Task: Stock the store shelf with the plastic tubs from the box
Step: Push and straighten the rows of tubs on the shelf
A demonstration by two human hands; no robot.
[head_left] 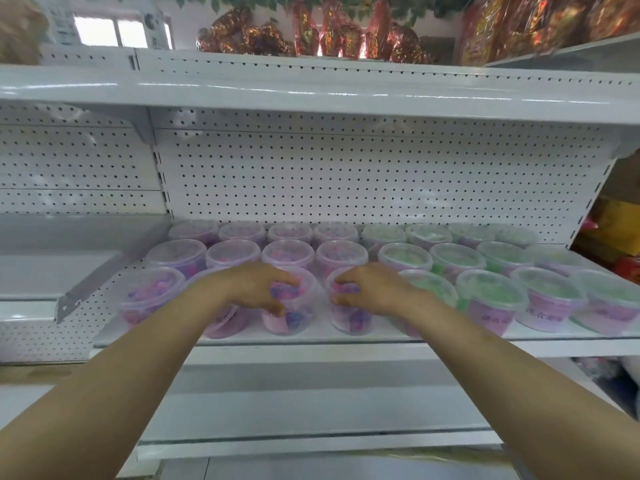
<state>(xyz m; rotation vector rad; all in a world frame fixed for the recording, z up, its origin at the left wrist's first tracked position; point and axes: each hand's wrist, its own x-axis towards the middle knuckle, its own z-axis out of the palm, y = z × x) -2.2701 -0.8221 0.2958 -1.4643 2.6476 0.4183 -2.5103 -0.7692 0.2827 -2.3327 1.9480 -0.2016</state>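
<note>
The white shelf (pixel 311 341) holds three rows of clear plastic tubs with lids, pink-filled ones (pixel 150 296) on the left and green-filled ones (pixel 491 296) on the right. My left hand (pixel 256 289) grips a pink tub (pixel 301 317) in the front row, fingers over its lid and thumb on its side. My right hand (pixel 372 289) grips the neighbouring pink tub (pixel 349 322) the same way. Both tubs stand on the shelf. Another pink tub (pixel 225 323) under my left wrist seems to lean. The box is out of view.
A pegboard back panel (pixel 346 181) rises behind the tubs, and an upper shelf (pixel 311 95) overhangs them. Red and gold wrapped goods (pixel 311 32) sit on top. A lower shelf (pixel 311 441) juts out below. Coloured packages (pixel 616 237) lie at the right.
</note>
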